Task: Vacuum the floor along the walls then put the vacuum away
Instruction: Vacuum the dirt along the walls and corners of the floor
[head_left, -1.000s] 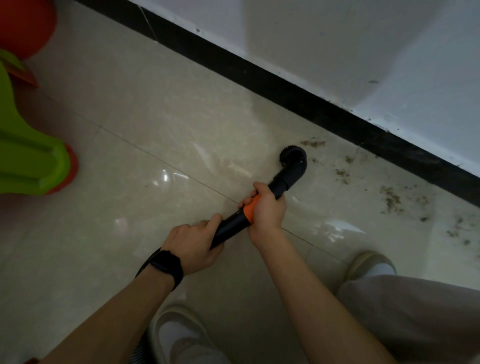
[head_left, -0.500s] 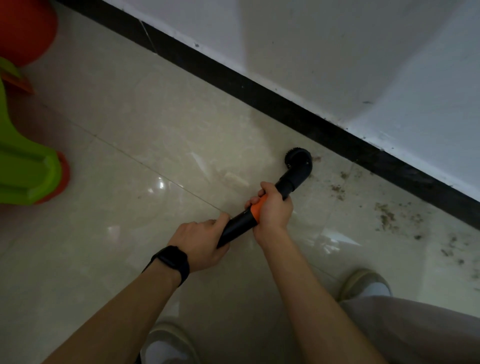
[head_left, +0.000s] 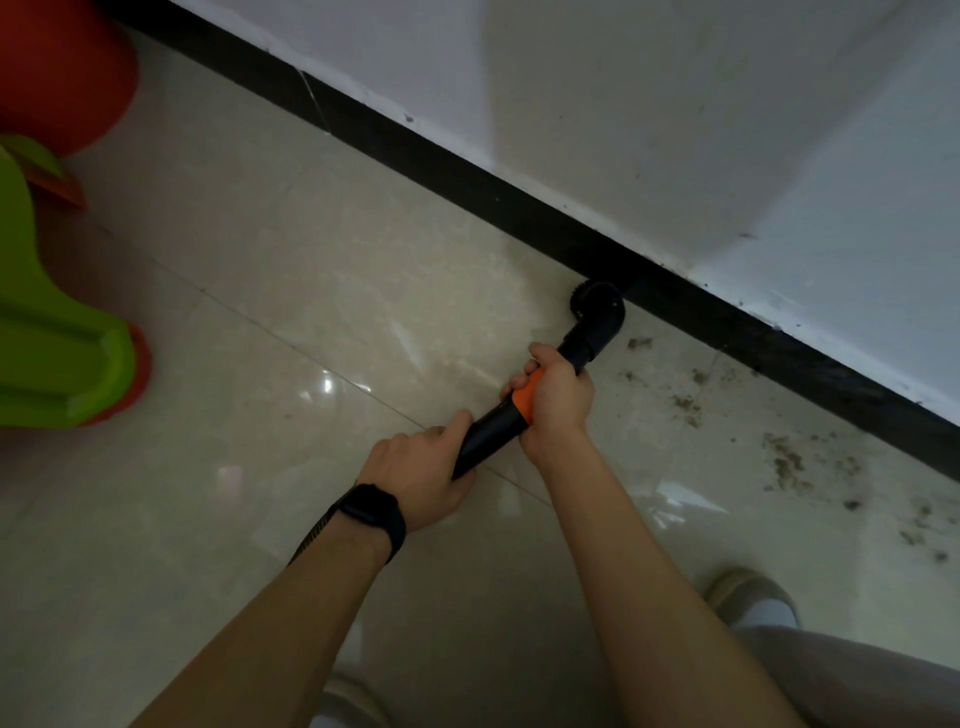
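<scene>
A black vacuum wand (head_left: 491, 434) with an orange band runs from lower left to upper right. Its round brush nozzle (head_left: 596, 307) sits on the cream tile floor (head_left: 291, 291), right against the black baseboard (head_left: 467, 176). My right hand (head_left: 556, 400) grips the wand over the orange band. My left hand (head_left: 421, 470), with a black watch on its wrist, holds the wand's lower end. Brown dirt specks (head_left: 789, 460) lie scattered on the tiles to the right of the nozzle, along the baseboard.
A white wall (head_left: 675, 130) rises above the baseboard. A green plastic item (head_left: 47, 353) with orange parts stands at the left edge, a red object (head_left: 57, 67) behind it. My shoe (head_left: 753, 597) and trouser leg are at lower right.
The nozzle has slid forward across the tiles from open floor up to the baseboard. Both hands moved with the wand and kept their grip.
</scene>
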